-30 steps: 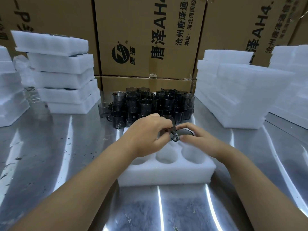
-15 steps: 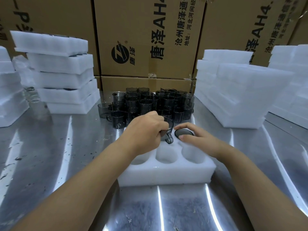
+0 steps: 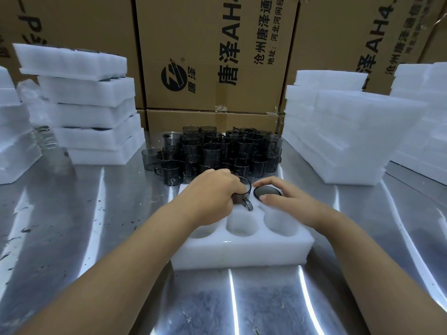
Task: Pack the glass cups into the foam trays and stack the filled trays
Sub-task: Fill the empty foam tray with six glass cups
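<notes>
— What did we have from the head view?

— One tray (image 3: 242, 255) on the steel table (image 3: 72, 213), square in front of us, with both hands over its far row. Our left hand (image 3: 212, 193) had its fingers curled round a dark cup (image 3: 244, 192), rim up, its handle (image 3: 248, 206) pointing back toward us and slightly right.

— And the other hand?

— Our right hand (image 3: 287, 200) lay just beside it, fingers arched loosely over a seated cup (image 3: 267, 191) in the tray's far right corner, thumb tip on the near rim. We took that for pressing rather than gripping; it lifted nothing.

— Where did the held cup lie against its hole?

— Right over the far middle pocket, and partly sunk, as far as we could judge; the hand hid that pocket's edge. The cup's axis stood close to upright, so we expected a straight push down. That was the left hand's job, since it alone gripped the cup.

— What remained?

— The near middle pocket (image 3: 242, 224) and near right pocket (image 3: 281, 224) showed bare; the near left one lay half under our left forearm (image 3: 145, 240). The loose cups (image 3: 212, 151) stood bunched just behind the tray, in reach of either hand. A stack (image 3: 84, 105) at far left showed dark between its layers, so we judged it filled. The spare trays (image 3: 350, 131) sat at right, cartons (image 3: 212, 56) behind.
</notes>
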